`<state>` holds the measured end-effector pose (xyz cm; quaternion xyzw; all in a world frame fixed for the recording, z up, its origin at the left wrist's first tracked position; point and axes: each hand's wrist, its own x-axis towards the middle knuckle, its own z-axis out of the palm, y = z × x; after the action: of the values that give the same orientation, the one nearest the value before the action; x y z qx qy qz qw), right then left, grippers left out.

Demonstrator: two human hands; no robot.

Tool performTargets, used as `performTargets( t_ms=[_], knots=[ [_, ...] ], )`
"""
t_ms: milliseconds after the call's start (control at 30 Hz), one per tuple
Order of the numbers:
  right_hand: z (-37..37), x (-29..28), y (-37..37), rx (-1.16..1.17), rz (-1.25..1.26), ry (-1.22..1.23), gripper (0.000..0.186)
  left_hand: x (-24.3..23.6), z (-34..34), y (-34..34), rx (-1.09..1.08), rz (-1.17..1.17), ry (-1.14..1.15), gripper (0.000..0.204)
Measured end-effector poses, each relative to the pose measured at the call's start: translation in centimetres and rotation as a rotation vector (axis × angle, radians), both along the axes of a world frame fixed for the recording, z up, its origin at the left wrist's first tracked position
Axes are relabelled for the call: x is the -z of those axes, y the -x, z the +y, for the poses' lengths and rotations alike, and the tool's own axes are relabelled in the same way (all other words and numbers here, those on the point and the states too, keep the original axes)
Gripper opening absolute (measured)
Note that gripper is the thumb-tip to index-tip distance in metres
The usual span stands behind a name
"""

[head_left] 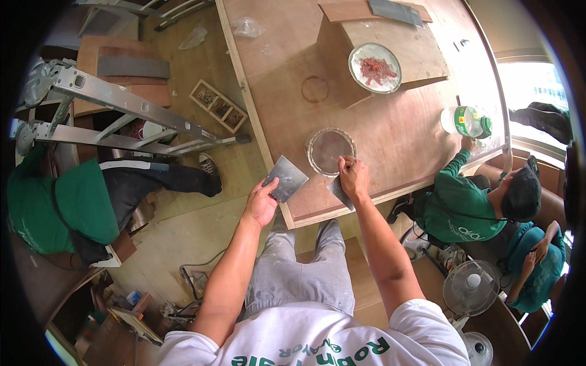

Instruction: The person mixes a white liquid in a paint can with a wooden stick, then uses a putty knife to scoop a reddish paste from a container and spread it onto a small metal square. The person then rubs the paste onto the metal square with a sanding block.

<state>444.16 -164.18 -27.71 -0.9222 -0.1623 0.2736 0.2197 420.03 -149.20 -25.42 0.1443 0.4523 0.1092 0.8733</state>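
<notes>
My left hand (262, 202) grips a square, flat grey spreader plate (284, 180) by its edge, thumb on top, near the table's front left corner. The plate's face has pale smears. My right hand (355, 178) is closed beside the rim of a round tub (330, 139), fingertips pinched at the rim. A second flat grey plate (340, 194) sticks out below that hand and seems held in it; the grip is partly hidden. Inside the tub is a greyish-brown material. Beyond it, a wooden box (397, 46) bears a round lid (395, 79) with white paste and red lumps.
The wooden table (274, 85) has a raised edge. A large plastic bottle (467, 122) stands at its right, near a co-worker in green (458, 195). At left are an aluminium ladder (122, 104) and another person (73, 207). A fan (470, 287) stands lower right.
</notes>
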Motion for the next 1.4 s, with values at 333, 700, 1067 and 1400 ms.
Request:
performTargets(
  t_ms=[333, 700, 1067, 1400],
  knots=[
    [0.6, 1.7, 1.5, -0.089, -0.037, 0.014, 0.028, -0.1, -1.7, 0.9, 0.050, 0.050, -0.003, 0.031],
    [-7.3, -4.0, -1.5, 0.258, 0.194, -0.321, 0.033, 0.6, -3.6, -3.0, 0.173, 0.131, -0.298, 0.030],
    [-13.9, -16.9, 1.6, 0.465, 0.404, -0.619, 0.033, 6.0, -4.9, -12.2, 0.257, 0.461, -0.626, 0.048],
    [-15.8, -11.8, 4.2, 0.524, 0.456, -0.686, 0.032, 3.7, -4.4, -13.0, 0.180, 0.267, -0.002, 0.043]
  ],
)
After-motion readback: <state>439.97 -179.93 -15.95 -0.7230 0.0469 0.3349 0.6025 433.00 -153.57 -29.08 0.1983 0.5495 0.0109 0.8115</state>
